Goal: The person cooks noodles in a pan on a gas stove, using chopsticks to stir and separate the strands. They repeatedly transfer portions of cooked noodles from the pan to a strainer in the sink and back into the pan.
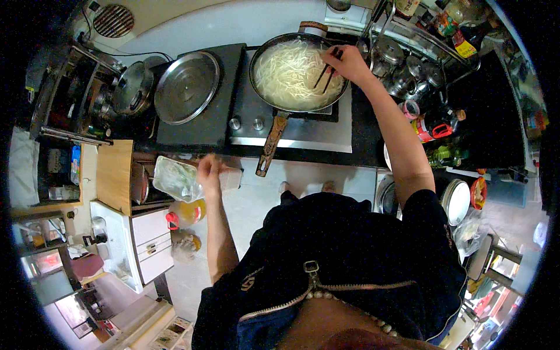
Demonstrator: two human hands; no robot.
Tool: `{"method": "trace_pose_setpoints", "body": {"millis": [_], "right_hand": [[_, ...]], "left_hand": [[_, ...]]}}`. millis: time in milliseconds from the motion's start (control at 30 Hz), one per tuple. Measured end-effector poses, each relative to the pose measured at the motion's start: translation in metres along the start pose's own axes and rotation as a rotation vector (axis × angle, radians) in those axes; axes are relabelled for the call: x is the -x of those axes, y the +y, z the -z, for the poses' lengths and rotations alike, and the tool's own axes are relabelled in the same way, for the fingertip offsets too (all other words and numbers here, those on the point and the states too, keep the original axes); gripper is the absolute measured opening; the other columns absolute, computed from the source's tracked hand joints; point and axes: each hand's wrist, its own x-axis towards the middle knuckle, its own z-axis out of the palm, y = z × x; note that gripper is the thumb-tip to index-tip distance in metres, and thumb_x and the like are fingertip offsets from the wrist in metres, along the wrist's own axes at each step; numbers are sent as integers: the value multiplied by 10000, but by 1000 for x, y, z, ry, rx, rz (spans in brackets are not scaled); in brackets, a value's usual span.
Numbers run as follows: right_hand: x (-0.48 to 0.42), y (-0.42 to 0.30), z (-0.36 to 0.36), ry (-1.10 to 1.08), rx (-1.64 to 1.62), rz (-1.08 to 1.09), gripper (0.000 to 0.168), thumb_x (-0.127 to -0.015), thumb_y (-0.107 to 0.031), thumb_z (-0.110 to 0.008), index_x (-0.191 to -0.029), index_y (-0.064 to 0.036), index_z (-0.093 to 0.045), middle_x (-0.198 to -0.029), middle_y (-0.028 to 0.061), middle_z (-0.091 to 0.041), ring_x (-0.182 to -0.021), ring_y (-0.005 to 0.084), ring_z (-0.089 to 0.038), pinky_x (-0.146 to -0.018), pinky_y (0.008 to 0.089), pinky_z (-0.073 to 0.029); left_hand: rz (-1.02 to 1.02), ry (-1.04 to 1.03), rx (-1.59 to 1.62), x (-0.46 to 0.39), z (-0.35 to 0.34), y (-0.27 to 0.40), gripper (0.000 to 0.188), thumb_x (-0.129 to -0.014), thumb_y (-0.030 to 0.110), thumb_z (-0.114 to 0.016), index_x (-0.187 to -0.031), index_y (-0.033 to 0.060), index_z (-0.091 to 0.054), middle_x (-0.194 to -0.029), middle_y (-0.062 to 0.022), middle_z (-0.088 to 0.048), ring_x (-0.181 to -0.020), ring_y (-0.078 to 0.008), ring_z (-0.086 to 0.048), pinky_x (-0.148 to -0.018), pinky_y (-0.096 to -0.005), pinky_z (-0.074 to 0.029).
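My right hand (348, 63) grips a pair of black chopsticks (323, 78), their tips down among pale noodles (291, 72). The noodles lie in cloudy liquid inside a dark frying pan (280, 108), which sits on the stove (302, 138) with its brown patterned handle (273, 144) towards me. Lower left, my left hand (210, 171) is blurred, its fingers drawn together. It overlaps the right edge of a whitish, translucent plastic container or lined bin (177, 178); I cannot tell whether it holds that edge.
A large round lid (187, 87) rests on the dark surface left of the pan. Metal pots (404, 78) and bottles (433, 129) crowd the right of the counter. A yellow oil jug (192, 212) stands low at left, near a white drawer unit (151, 247). Stacked pale round vessels (457, 201) are at right.
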Motion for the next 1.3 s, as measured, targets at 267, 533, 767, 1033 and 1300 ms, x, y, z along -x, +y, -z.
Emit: {"method": "trace_pose_setpoints", "body": {"millis": [267, 533, 767, 1033, 1300], "right_hand": [[-5, -6, -28, -69, 21, 31, 255, -846, -213, -638, -876, 37, -599, -698, 75, -626, -561, 123, -616, -474, 253, -499], [-30, 3, -32, 264, 34, 259, 253, -842, -186, -636, -888, 60, -600, -650, 88, -627, -564, 133, -626, -481, 252, -489], [-15, -6, -49, -30, -90, 59, 236, -847, -197, -629, -814, 34, -592, -652, 94, -633, -539, 122, -620, -481, 248, -486], [-20, 3, -50, 107, -23, 23, 223, -854, -176, -613, -817, 43, -592, -672, 89, -638, -600, 145, -637, -512, 262, -519], [-21, -1, -58, 137, -159, -56, 200, -854, -157, -610, -864, 42, -599, -740, 90, -644, -614, 152, -634, -516, 264, -528]], "left_hand": [[316, 377, 84, 82, 88, -112, 164, -803, -59, -502, -943, 9, -552, -760, -79, -576, -586, -149, -552, -532, -263, -510], [251, 297, 167, 65, 69, -77, 166, -820, -14, -556, -982, 18, -545, -831, -78, -579, -664, -152, -560, -621, -268, -512], [252, 205, 180, 49, 51, -65, 145, -814, 4, -579, -956, 34, -576, -834, -67, -601, -678, -153, -576, -637, -274, -520], [232, 151, 198, 39, 31, -56, 121, -829, 1, -546, -942, 34, -575, -819, -70, -613, -664, -148, -581, -628, -274, -514], [242, 119, 168, 35, 23, -51, 138, -841, -19, -504, -935, 55, -572, -835, -62, -611, -668, -139, -571, -638, -264, -507]]}}
